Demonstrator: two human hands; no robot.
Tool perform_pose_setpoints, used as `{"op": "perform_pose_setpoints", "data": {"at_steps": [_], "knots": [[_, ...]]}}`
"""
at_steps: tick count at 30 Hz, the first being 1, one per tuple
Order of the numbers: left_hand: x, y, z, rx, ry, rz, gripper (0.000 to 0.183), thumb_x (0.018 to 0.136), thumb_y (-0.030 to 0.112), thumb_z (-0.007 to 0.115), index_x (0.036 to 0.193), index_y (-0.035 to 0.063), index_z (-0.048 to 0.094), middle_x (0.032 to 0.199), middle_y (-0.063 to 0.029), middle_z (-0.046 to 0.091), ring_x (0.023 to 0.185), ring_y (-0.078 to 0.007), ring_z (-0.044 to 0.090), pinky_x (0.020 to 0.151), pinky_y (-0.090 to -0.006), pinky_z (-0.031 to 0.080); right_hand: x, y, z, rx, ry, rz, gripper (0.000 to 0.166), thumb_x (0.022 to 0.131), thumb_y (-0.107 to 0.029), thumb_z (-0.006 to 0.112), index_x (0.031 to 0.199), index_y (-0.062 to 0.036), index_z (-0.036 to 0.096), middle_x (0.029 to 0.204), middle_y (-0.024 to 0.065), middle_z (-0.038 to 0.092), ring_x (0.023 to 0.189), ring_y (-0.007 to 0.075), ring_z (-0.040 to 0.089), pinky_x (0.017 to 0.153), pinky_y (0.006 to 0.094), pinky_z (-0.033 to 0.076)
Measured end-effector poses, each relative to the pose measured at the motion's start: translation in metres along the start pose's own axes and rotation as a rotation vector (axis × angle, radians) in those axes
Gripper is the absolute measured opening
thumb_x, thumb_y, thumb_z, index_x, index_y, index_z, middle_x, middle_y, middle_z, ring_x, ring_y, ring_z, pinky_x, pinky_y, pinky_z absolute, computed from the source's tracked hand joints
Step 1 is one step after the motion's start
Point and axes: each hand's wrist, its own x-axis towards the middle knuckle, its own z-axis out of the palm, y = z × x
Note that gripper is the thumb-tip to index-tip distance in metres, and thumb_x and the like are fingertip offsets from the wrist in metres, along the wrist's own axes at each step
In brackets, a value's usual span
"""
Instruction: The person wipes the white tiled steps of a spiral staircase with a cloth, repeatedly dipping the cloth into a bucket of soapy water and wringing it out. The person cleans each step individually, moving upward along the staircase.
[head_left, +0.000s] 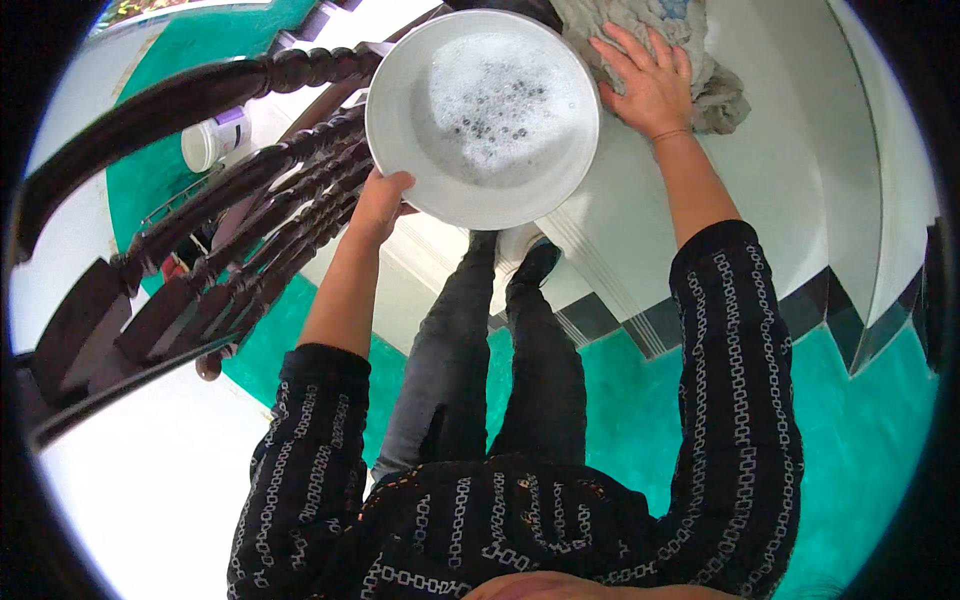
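Note:
My left hand (384, 201) grips the near left rim of a round, pale metal basin (480, 191), thumb over the edge and fingers underneath. White suds (491, 97) and bubbles float on the liquid inside it. To the right of the basin, my right hand (651, 86) lies spread out, palm down, on a crumpled grey-beige cloth (720, 97). Its fingers are apart and do not close around the fabric. The cloth rests against a white surface at the top of the view; part of it is hidden behind the hand.
Dark turned-wood balusters (225, 161) of a staircase railing run along my left. Pale steps (420, 255) lie under my feet, beside a white wall (780, 172) with black-tiled trim (806, 304). Beyond the balusters, a white bucket (202, 146) lies on the green floor (150, 90).

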Motion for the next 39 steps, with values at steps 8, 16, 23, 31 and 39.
{"op": "perform_pose_setpoints", "data": {"at_steps": [8, 16, 23, 31, 39], "knots": [[-0.02, 0.017, 0.01, -0.017, -0.01, -0.008, 0.057, 0.072, 0.008, 0.046, 0.126, -0.0066, 0.032, 0.116, -0.0207, 0.05, 0.099, -0.0342, 0.057, 0.082, -0.0453, 0.05, 0.0, -0.013, -0.014, -0.081, 0.012, -0.031, 0.059, 0.071, -0.034, 0.069, 0.126, -0.0366, 0.047, 0.136, -0.0161, 0.036, 0.121, 0.0223, 0.036, 0.1, 0.042, 0.026], [-0.017, 0.012, 0.008, 0.0, -0.043, 0.064, 0.06, 0.071, 0.012, 0.047, 0.127, -0.0052, 0.032, 0.111, -0.0208, 0.052, 0.09, -0.0334, 0.059, 0.077, -0.0425, 0.051, -0.008, -0.021, -0.01, -0.184, 0.006, 0.114, 0.064, 0.072, -0.027, 0.068, 0.129, -0.0398, 0.041, 0.136, -0.014, 0.036, 0.12, 0.0234, 0.037, 0.096, 0.0488, 0.03], [-0.015, -0.014, -0.03, -0.062, -0.232, 0.151, 0.062, 0.084, 0.044, 0.054, 0.126, 0.0021, 0.036, 0.109, -0.0173, 0.052, 0.088, -0.0254, 0.061, 0.068, -0.0367, 0.054, -0.104, -0.072, -0.009, -0.181, -0.076, 0.357, 0.062, 0.067, -0.005, 0.066, 0.12, -0.0322, 0.052, 0.13, -0.0084, 0.043, 0.115, 0.0248, 0.041, 0.09, 0.0455, 0.037], [0.003, -0.092, -0.022, -0.105, -0.17, 0.108, 0.051, 0.085, 0.021, 0.054, 0.129, 0.003, 0.036, 0.119, -0.0116, 0.05, 0.104, -0.022, 0.052, 0.081, -0.0377, 0.048, -0.187, -0.144, -0.032, 1.107, 0.38, 1.059, 0.057, 0.07, 0.007, 0.05, 0.125, -0.009, 0.051, 0.115, 0.0104, 0.056, 0.099, 0.0162, 0.053, 0.082, 0.0278, 0.043], [0.108, -0.124, -0.016, -0.392, -0.299, 0.026, 0.051, 0.073, 0.001, 0.05, 0.123, 0.011, 0.043, 0.131, -0.0058, 0.043, 0.118, -0.0211, 0.04, 0.099, -0.0498, 0.027, -0.267, -0.301, -0.022, 1.943, 0.235, 1.435, 0.068, 0.07, 0.001, 0.059, 0.134, -0.0099, 0.039, 0.114, 0.011, 0.053, 0.098, 0.0226, 0.053, 0.083, 0.037, 0.046]]}}
